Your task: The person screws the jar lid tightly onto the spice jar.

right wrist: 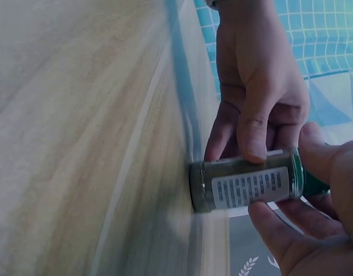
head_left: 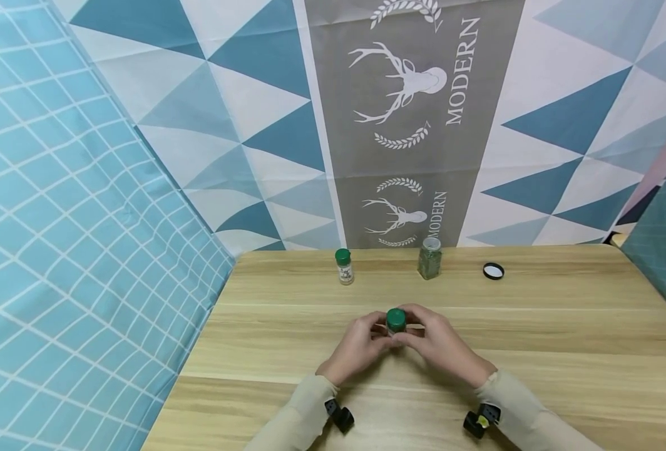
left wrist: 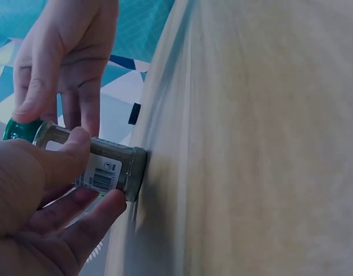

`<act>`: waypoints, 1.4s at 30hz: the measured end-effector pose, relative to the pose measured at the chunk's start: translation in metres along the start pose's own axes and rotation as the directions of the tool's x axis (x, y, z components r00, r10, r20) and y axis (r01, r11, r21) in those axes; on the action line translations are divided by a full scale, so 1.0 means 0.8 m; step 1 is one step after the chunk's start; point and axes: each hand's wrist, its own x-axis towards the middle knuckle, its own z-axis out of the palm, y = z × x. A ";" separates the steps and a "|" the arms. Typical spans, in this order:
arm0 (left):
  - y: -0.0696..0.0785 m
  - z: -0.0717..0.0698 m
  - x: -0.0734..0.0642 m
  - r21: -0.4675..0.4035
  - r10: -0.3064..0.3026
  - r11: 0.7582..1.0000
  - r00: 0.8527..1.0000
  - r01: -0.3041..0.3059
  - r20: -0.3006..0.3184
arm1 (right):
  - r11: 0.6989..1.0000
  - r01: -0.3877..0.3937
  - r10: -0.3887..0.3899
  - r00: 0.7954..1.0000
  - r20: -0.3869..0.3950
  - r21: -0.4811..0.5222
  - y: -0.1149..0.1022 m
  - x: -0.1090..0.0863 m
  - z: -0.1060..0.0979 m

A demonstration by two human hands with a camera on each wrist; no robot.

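Between both hands stands a spice jar with a green cap, its base on the wooden table. My left hand grips the glass body from the left, thumb and fingers round it. From the other side, my right hand holds the jar near the top. In the left wrist view the right thumb lies against the green cap. A white printed label shows on the jar in the right wrist view. The hands partly cover the jar in every view.
Near the table's back edge stand a small green-capped shaker and an uncapped glass jar of green herbs. A black ring-like lid lies right of them. Patterned cloth hangs behind the table, blue checked cloth on the left.
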 end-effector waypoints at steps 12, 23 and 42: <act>-0.009 -0.001 0.024 0.002 -0.017 1.000 0.997 0.017 -0.072 | 0.998 -0.042 0.037 0.995 -0.091 -0.053 0.010 0.027 0.002; -0.016 -0.007 0.042 0.028 -0.029 0.999 0.997 0.031 -0.076 | 0.994 -0.062 0.050 0.990 -0.128 -0.087 0.018 0.051 0.004; -0.024 -0.011 0.069 0.093 -0.042 0.994 0.994 0.051 -0.098 | 0.990 -0.098 0.085 0.987 -0.133 -0.099 0.026 0.080 -0.002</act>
